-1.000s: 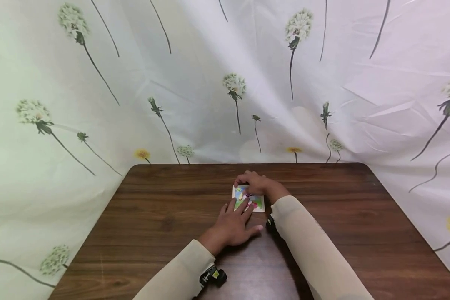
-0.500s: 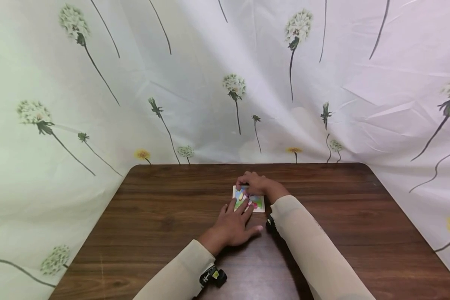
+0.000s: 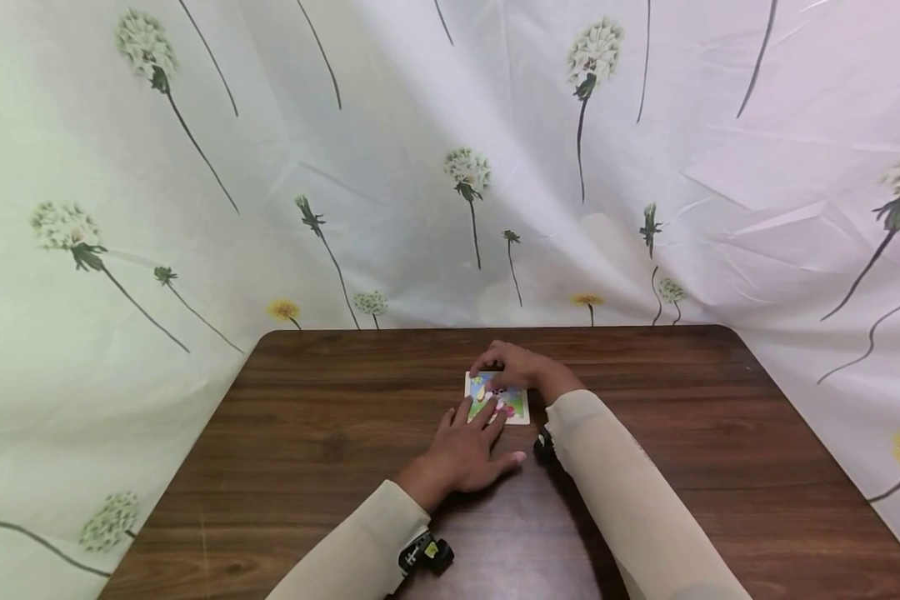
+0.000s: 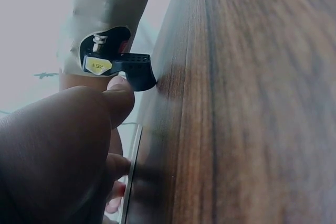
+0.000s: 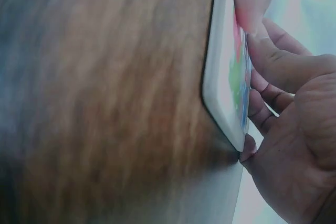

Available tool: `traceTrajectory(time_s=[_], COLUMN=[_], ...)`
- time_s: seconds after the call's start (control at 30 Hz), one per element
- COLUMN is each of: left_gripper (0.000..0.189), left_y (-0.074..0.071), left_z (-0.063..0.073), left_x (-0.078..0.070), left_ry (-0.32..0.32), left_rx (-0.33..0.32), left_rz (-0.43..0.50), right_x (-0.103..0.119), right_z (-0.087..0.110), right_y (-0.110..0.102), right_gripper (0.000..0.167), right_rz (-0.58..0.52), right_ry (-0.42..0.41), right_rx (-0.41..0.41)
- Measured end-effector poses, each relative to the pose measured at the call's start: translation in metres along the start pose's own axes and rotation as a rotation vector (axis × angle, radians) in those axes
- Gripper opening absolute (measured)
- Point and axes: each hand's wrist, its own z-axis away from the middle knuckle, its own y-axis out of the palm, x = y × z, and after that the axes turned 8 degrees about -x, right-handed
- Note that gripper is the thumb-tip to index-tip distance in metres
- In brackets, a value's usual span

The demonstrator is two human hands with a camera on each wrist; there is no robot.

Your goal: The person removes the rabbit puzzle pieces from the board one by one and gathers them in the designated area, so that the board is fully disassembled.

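A small white-bordered picture board (image 3: pixel 520 407) with a bright cartoon print lies flat on the wooden table. Straight, spread fingers of my left hand (image 3: pixel 465 454) rest on its near edge, the thumb stretched out to the right over the table. From the far right, my right hand (image 3: pixel 515 367) arches over the board with its fingers bent to the far edge. In the right wrist view, the right thumb (image 5: pixel 275 64) meets the picture face beside a left fingertip, and the little finger (image 5: pixel 248 147) sits at the board's corner. Both hands hide parts of the print.
The brown wood-grain table (image 3: pixel 307 417) has rounded far corners. A white cloth (image 3: pixel 390 167) printed with dandelions hangs behind it and along both sides. Each wrist wears a black camera, the left one (image 3: pixel 427 552) below the sleeve cuff.
Small shifts of the right hand's fingers show at the board's far left corner: inward half a second ago, back outward now. The left hand and the board stay in place.
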Motion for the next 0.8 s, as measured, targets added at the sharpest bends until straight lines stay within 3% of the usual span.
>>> traceTrajectory(time_s=[0.37,0.8], left_gripper=[0.083,0.085], left_y=[0.003,0.002], left_z=[-0.002,0.000], left_x=[0.001,0.000], left_ry=[0.009,0.001], left_rx=[-0.015,-0.008], left_rz=[-0.008,-0.007], right_x=[0.005,0.010], right_z=[-0.005,-0.009], right_y=[-0.004,-0.004], right_gripper=[0.028,0.027], right_rz=[0.024,0.034], right_ry=[-0.038,-0.037], right_rx=[-0.012,0.082])
